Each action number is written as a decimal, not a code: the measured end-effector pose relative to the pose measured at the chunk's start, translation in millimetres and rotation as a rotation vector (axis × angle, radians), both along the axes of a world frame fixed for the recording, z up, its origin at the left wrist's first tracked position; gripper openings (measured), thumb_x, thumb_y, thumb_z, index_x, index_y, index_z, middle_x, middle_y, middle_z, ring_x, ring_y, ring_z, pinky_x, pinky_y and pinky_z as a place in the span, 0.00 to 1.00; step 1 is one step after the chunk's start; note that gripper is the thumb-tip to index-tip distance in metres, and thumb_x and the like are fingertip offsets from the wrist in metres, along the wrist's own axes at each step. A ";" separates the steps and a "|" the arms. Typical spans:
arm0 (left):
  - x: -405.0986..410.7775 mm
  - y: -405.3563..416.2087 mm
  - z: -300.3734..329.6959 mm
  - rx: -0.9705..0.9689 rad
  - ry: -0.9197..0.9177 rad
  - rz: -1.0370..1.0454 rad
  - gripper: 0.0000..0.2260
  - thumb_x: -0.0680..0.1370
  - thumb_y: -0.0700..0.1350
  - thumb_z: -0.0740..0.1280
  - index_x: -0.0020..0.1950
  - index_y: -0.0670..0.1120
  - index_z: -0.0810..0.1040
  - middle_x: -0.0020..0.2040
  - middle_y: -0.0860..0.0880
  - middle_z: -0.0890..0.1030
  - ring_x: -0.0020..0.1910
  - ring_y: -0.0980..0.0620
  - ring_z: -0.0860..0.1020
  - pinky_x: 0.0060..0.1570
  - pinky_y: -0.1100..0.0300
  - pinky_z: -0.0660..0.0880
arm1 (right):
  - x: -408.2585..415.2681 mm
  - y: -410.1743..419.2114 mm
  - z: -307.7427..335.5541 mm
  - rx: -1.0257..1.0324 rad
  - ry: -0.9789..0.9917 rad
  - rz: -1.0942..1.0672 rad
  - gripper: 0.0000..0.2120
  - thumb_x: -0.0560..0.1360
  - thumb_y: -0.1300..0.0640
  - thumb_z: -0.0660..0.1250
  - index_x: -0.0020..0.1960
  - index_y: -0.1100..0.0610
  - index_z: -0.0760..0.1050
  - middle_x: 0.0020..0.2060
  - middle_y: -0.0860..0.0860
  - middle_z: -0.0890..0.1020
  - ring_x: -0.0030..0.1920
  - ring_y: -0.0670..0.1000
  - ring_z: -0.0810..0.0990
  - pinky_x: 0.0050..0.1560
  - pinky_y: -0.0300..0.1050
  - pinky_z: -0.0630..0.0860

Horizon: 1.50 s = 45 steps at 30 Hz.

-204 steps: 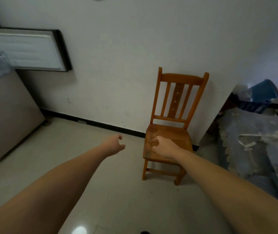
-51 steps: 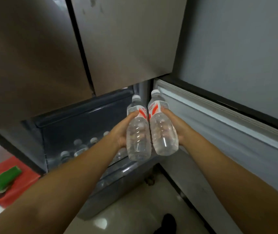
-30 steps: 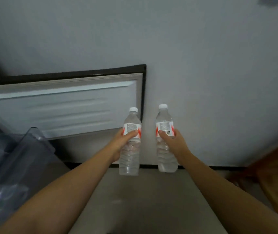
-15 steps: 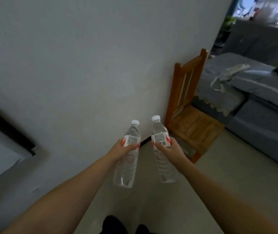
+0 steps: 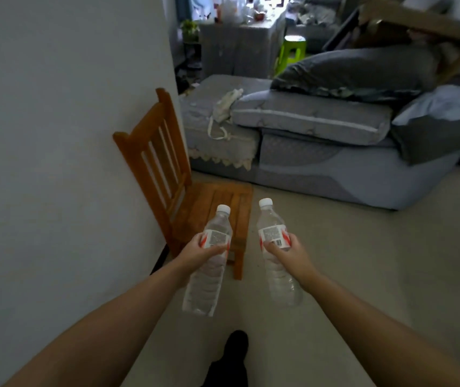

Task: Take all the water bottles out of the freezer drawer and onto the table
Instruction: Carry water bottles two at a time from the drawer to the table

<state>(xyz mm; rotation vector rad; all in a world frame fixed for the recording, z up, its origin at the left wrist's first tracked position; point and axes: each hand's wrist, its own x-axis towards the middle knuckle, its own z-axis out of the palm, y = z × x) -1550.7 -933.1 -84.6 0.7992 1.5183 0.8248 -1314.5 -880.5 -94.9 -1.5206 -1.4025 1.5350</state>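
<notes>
View turned from the freezer drawer toward the room: the brown slatted wooden chair (image 5: 192,191) now stands just ahead against the wall, with stacked grey cushions (image 5: 312,121) beyond. Two clear plastic water bottles, left (image 5: 209,263) and right (image 5: 277,255), taken from the drawer, are carried apart rather than touching.

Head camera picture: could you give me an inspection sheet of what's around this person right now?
Surface: pale tiled floor; no table seen.
Job's things: two clear plastic water bottles with white caps, left bottle, right bottle.
Clutter: grey cushions piled on a grey sofa.
Grips: left hand holds the left bottle; right hand holds the right bottle.
Cables: nothing seen.
Surroundings: brown wooden slatted chair by white wall; green plastic stool beyond.
</notes>
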 end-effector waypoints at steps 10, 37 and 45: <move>75.9 212.1 13.1 0.004 0.032 -0.341 0.30 0.72 0.49 0.73 0.70 0.46 0.66 0.54 0.47 0.78 0.50 0.47 0.81 0.46 0.52 0.80 | 81.8 110.3 13.8 -0.031 0.059 -0.446 0.25 0.71 0.51 0.73 0.64 0.57 0.71 0.54 0.57 0.82 0.51 0.56 0.83 0.56 0.56 0.79; 524.2 470.4 29.0 0.089 -0.058 -0.952 0.02 0.76 0.38 0.68 0.47 0.43 0.78 0.40 0.45 0.79 0.38 0.48 0.77 0.46 0.52 0.75 | 463.1 254.0 5.4 -0.003 0.031 -1.061 0.21 0.67 0.47 0.75 0.57 0.55 0.76 0.47 0.55 0.84 0.46 0.54 0.84 0.52 0.55 0.81; 661.1 527.2 4.4 0.087 -0.035 -1.196 0.07 0.75 0.41 0.70 0.53 0.45 0.78 0.42 0.46 0.80 0.39 0.49 0.80 0.44 0.54 0.78 | 559.5 272.5 -7.6 -0.061 0.031 -1.229 0.22 0.70 0.50 0.73 0.59 0.59 0.75 0.51 0.59 0.83 0.40 0.51 0.82 0.35 0.44 0.79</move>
